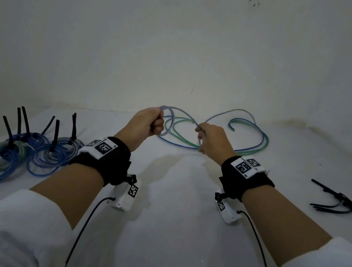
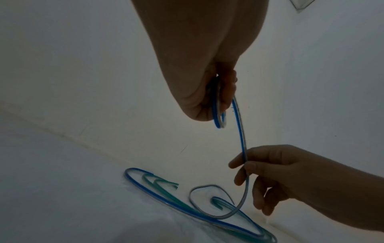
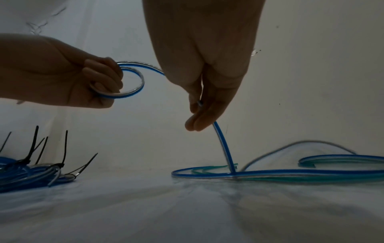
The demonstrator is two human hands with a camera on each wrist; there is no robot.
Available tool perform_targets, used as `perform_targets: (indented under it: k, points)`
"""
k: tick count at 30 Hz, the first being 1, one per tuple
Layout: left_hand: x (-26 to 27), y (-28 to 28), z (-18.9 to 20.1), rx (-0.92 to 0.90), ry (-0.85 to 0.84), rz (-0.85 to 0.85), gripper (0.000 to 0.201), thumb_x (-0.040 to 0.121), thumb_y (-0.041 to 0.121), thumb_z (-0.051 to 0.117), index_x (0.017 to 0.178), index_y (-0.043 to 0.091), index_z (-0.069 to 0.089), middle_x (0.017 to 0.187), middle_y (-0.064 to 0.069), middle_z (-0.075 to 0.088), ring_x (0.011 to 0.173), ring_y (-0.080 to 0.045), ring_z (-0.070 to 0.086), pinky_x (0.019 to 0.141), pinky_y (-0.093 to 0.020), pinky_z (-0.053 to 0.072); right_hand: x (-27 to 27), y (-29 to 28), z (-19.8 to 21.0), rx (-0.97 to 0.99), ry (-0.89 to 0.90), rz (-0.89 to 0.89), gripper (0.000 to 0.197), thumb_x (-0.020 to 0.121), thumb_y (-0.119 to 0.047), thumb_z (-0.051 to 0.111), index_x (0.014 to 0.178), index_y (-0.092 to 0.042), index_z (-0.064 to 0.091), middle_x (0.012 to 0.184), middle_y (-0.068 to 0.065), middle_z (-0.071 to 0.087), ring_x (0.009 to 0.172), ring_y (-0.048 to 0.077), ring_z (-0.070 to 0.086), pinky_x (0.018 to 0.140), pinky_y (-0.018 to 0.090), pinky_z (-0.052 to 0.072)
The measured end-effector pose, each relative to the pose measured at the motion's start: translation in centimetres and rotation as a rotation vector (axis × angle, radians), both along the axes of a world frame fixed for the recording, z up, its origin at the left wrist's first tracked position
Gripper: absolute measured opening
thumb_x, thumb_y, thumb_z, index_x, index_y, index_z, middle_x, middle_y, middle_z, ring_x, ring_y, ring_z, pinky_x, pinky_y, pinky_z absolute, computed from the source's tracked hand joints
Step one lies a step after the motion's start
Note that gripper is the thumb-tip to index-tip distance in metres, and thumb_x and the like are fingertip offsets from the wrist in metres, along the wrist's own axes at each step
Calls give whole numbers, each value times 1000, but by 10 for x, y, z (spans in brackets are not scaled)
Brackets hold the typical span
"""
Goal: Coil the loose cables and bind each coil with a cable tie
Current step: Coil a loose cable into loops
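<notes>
The left hand (image 1: 150, 121) grips a small loop of blue cable (image 1: 168, 121), keeping the coil's shape; the right hand (image 1: 212, 140) pinches the same cable, probably feeding slack. The rest trails on the bench (image 1: 171, 221) toward two o'clock. Bound coils (image 1: 24, 154) sit at nine o'clock.

Both my forearms reach forward, raised off the surface (image 1: 184, 201), wrists strapped. My left hand (image 1: 147, 121) is fisted, fingers (image 3: 104, 74) curled round a small loop of cable (image 3: 133, 92). My right hand (image 1: 212, 139) points down, seemingly pinching the same cable between thumb and forefinger.
</notes>
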State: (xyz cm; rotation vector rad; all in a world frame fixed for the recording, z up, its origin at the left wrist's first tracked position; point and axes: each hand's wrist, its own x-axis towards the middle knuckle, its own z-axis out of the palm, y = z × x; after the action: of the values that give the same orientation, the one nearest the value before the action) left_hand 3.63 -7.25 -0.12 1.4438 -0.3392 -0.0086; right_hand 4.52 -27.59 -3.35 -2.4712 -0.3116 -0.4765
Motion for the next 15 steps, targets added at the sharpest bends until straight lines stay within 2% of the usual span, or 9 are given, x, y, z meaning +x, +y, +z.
perform_targets:
  k: [2,4,6,8,9,11,13,14,15]
  points:
    - [-2,-4,1,-18,-57,0,29,102,17,29,78,15,46,54,9,58,47,-7,49,59,-20,41,-3,4,4,-3,89,46,26,87,10,44,106,1,59,87,12,54,62,27,56,56,36,52]
    - [-5,-10,3,-28,-118,-29,28,102,18,29,81,14,45,75,1,71,62,-11,64,61,-20,47,-4,8,6,-2,161,97,30,90,7,36,105,-3,60,87,14,53,50,20,50,45,29,45]
    - [-7,-16,4,-4,-182,-67,25,103,21,27,86,12,44,103,-11,69,89,-20,69,65,-21,49,-5,12,7,-6,216,170,30,93,3,34,105,-3,61,85,14,54,46,17,50,44,26,44]
    - [-8,-20,3,57,-215,-53,21,103,21,27,101,8,44,122,-12,60,108,-20,62,68,-20,52,-5,15,9,-39,235,234,28,96,-2,36,107,-4,61,83,11,57,43,8,52,48,19,44]
    - [-7,-20,1,101,-223,-28,21,102,21,27,107,7,42,127,-11,57,113,-18,59,69,-20,52,-6,17,11,-62,230,256,27,97,-4,37,108,-5,62,81,8,58,44,4,52,49,14,43]
    - [-1,-19,-2,233,-249,31,20,102,23,30,108,7,41,129,-8,54,116,-16,56,72,-23,52,-8,18,14,-102,206,276,27,97,-5,37,106,-2,62,81,5,60,53,2,50,52,7,39]
    - [4,-14,-5,415,-272,91,20,100,27,34,103,8,42,124,-8,58,115,-17,57,75,-30,51,-10,18,17,-125,165,279,24,96,-5,38,103,0,61,83,6,63,60,1,47,56,6,37]
    - [6,-12,-7,500,-280,113,20,100,27,34,100,8,41,120,-10,60,112,-18,58,74,-30,51,-11,17,18,-114,140,271,20,94,-6,42,102,-3,60,83,5,64,61,0,47,56,6,36]
    - [7,-9,-9,558,-282,122,21,101,26,33,98,7,41,117,-12,61,107,-18,60,71,-25,49,-11,15,19,-89,112,261,14,91,-6,48,100,-6,59,82,3,63,61,-1,47,56,7,36]
